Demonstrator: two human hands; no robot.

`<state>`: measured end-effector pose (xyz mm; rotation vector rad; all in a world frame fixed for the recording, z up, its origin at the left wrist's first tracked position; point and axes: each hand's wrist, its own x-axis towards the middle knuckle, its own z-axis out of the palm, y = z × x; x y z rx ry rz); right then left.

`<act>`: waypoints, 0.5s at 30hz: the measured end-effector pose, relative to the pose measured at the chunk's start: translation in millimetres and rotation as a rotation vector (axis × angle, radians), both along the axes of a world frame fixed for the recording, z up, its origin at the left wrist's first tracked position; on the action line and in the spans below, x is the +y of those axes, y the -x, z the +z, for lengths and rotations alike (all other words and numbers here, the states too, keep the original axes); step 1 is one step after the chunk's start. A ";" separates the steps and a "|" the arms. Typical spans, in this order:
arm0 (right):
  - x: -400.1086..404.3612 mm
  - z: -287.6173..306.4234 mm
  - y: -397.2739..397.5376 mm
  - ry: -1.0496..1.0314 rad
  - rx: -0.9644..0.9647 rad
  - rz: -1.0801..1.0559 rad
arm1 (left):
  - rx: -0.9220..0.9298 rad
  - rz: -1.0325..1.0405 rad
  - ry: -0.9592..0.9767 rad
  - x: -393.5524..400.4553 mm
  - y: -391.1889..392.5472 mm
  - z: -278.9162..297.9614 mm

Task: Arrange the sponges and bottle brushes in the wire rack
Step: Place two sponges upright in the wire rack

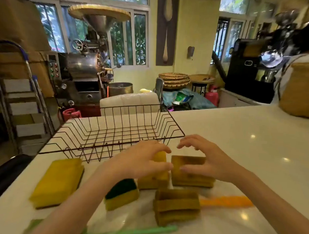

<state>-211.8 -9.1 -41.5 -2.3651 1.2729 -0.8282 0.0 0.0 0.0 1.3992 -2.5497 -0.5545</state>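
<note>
A dark wire rack stands on the white counter with nothing in it. In front of it lie several yellow sponges: a flat stack at the left, one with a green scrub side, a brownish stack and another. My left hand curls over a yellow sponge. My right hand hovers with fingers spread around the brownish stack near it. An orange bottle brush lies at the right, a green one at the near edge. The picture is motion-blurred.
The white counter stretches right, with a woven basket at its far right corner. A person stands behind that basket. Beyond the counter are a chair back, a coffee roaster and a stepladder.
</note>
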 end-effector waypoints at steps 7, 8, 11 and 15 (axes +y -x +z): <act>-0.4 -12.0 -2.3 -0.129 0.101 -0.017 | -0.287 -0.055 -0.020 -6.8 2.4 -17.8; 0.1 -12.3 -1.4 -0.133 0.113 -0.017 | -0.296 -0.056 -0.013 -8.6 2.4 -18.6; 0.8 -14.6 3.1 -0.155 0.157 -0.035 | -0.356 -0.067 -0.030 -8.1 1.2 -18.3; 1.3 -18.2 4.2 -0.119 0.224 -0.044 | -0.370 -0.072 0.077 -6.3 3.0 -21.7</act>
